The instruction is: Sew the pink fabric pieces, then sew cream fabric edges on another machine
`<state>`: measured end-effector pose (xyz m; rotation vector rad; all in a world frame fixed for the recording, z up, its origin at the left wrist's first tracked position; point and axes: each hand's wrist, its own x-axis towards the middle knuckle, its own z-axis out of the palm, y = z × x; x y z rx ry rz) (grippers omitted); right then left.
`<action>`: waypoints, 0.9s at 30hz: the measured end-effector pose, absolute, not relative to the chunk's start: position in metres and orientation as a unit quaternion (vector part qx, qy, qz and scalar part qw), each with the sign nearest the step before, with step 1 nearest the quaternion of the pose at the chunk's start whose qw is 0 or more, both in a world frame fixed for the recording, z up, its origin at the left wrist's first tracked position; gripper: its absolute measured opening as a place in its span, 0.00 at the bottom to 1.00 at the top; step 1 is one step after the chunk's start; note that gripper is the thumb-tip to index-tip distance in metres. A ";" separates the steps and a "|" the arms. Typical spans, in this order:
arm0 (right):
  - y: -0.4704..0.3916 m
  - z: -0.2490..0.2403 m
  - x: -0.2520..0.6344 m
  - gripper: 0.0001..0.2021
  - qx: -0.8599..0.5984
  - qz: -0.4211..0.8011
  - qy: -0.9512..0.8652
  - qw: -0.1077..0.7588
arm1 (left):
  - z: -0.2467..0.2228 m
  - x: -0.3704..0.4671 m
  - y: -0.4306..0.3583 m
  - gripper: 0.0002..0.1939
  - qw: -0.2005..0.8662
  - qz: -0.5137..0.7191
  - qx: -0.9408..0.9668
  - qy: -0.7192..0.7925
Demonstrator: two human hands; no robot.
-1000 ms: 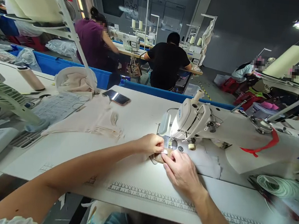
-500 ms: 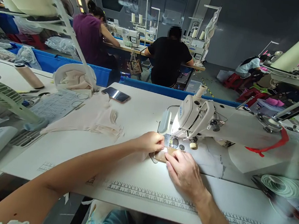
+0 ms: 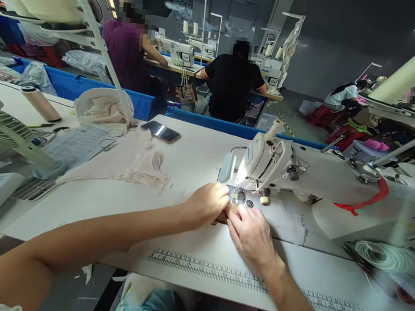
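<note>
At the needle area of the white sewing machine [image 3: 253, 160], my two hands are close together over a small tan-brown piece [image 3: 220, 219]. My left hand [image 3: 208, 202] is closed, its fingertips pinching at the piece's left side just in front of the presser foot [image 3: 235, 194]. From the right, my right hand [image 3: 253, 232] has its fingers bent together, the tips pressing on the piece close to the left fingers. Both hands cover most of it, so its material and full shape are hidden.
Pale cut fabric [image 3: 135, 165] and a phone [image 3: 161, 131] lie on the left. A green fan [image 3: 13, 135] stands farther left. At right are a coil of pale green cord [image 3: 389, 257] and a red ribbon [image 3: 368, 197]. Two people sit sewing ahead.
My left hand has turned and lowered over the tan-brown piece, hiding more of it. My right fingers have shifted slightly left. The view has moved a little.
</note>
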<state>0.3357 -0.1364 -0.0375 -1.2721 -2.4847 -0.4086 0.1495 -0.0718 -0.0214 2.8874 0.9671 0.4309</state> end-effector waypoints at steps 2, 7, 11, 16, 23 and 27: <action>-0.137 -0.038 0.335 0.14 -0.448 -0.148 -0.868 0.156 | -0.031 0.147 -0.086 0.10 -0.027 0.163 0.955 0.245; -0.138 -0.040 0.334 0.15 -0.448 -0.151 -0.866 0.162 | -0.051 0.142 -0.106 0.13 -0.064 0.202 0.947 0.242; -0.139 -0.040 0.334 0.15 -0.456 -0.142 -0.863 0.163 | -0.054 0.141 -0.102 0.15 -0.062 0.192 0.950 0.237; -0.134 -0.041 0.345 0.15 -0.497 -0.143 -0.832 0.202 | -0.053 0.141 -0.082 0.15 -0.076 0.176 0.960 0.206; -0.128 -0.046 0.360 0.14 -0.519 -0.164 -0.803 0.243 | -0.052 0.148 -0.057 0.18 -0.083 0.166 0.964 0.190; -0.128 -0.046 0.359 0.13 -0.528 -0.153 -0.797 0.249 | -0.051 0.151 -0.054 0.17 -0.067 0.164 0.966 0.190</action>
